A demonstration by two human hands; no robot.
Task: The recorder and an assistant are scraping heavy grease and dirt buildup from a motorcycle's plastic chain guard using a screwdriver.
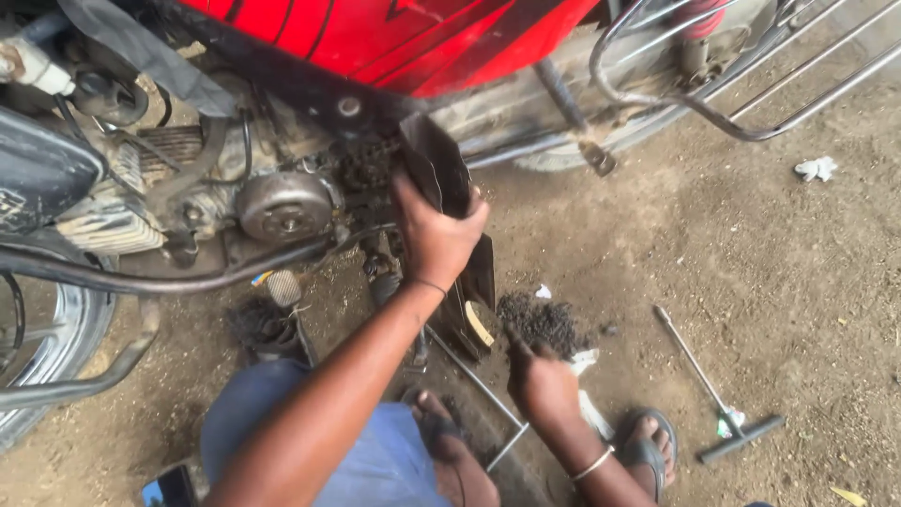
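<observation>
A grimy round metal engine cover (284, 207) sits low on the red motorcycle (394, 38). Just right of it, the left hand (436, 235) clamps its fingers over a black plastic chain guard (449, 202) standing upright beside the engine. Further right, the right hand (542, 383), loosely curled and empty, hovers by a dark pile of greasy dirt (542, 324); a T-handled metal wrench (718, 394) lies on the ground well apart.

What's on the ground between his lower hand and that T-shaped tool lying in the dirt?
In the head view, between the right hand and the T-handled tool lie a white rag and a sandalled foot on bare dirt.
</observation>
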